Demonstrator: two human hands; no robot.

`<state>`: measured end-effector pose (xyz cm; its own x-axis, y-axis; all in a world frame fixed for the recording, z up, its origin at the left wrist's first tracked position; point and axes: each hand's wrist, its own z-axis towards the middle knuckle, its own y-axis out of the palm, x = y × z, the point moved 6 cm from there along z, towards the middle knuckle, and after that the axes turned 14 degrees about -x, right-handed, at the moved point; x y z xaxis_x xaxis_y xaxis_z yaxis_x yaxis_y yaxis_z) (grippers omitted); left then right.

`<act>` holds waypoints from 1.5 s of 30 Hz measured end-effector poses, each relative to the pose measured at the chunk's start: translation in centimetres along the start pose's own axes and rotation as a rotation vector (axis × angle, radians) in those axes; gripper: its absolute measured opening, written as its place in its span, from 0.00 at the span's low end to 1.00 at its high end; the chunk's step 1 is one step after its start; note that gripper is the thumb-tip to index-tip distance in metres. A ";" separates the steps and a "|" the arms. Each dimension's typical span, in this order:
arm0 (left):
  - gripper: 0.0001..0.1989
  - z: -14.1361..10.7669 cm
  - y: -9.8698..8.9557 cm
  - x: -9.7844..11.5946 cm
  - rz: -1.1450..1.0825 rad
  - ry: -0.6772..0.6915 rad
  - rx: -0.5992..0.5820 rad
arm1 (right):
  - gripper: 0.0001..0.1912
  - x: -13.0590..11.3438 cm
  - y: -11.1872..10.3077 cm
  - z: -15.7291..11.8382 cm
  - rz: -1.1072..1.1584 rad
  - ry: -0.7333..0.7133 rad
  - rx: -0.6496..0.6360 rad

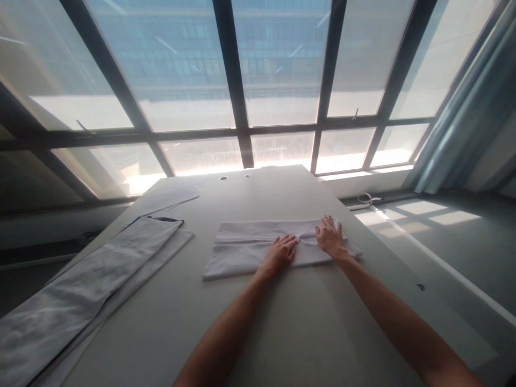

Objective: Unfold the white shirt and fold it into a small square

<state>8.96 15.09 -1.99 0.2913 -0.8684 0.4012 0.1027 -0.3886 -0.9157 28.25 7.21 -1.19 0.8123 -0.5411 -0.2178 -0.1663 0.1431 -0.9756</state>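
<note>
A white cloth (237,252), folded into a long flat rectangle, lies across the white table (193,322) in front of me. A lengthwise seam or fold edge runs along its middle, with a small pucker between my hands. My left hand (281,251) rests flat on the cloth just right of its middle, fingers stretched out. Near the cloth's right end, my right hand (330,236) presses down with its fingers spread. Both palms face down, and neither hand grips anything.
Long pale fabric pieces (97,274) lie layered along the table's left side, partly over its edge. Another thin white sheet (165,199) is farther back. Tall windows (278,64) stand beyond the table. A blue-grey curtain (463,107) hangs at right, with a coiled cable (366,198) below.
</note>
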 end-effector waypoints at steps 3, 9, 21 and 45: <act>0.24 -0.2 -0.1 0.1 0.004 0.008 0.025 | 0.30 -5.6 1.8 -0.4 0.046 -0.199 -0.161; 0.24 0.2 -0.2 -0.4 -0.079 -0.022 0.024 | 0.30 -6.4 3.9 -0.3 0.000 -0.243 -0.226; 0.29 -2.8 -5.1 -13.6 0.155 -0.568 -0.004 | 0.31 -5.5 4.3 -0.1 -0.068 -0.236 -0.212; 0.29 3.2 1.0 1.0 0.108 -0.189 -0.022 | 0.31 -2.6 4.2 -0.2 -0.145 -0.351 -0.303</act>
<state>12.41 14.81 -2.58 0.4728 -0.8332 0.2868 0.0404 -0.3046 -0.9516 25.30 9.09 -4.73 0.9701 -0.2176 -0.1076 -0.1501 -0.1892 -0.9704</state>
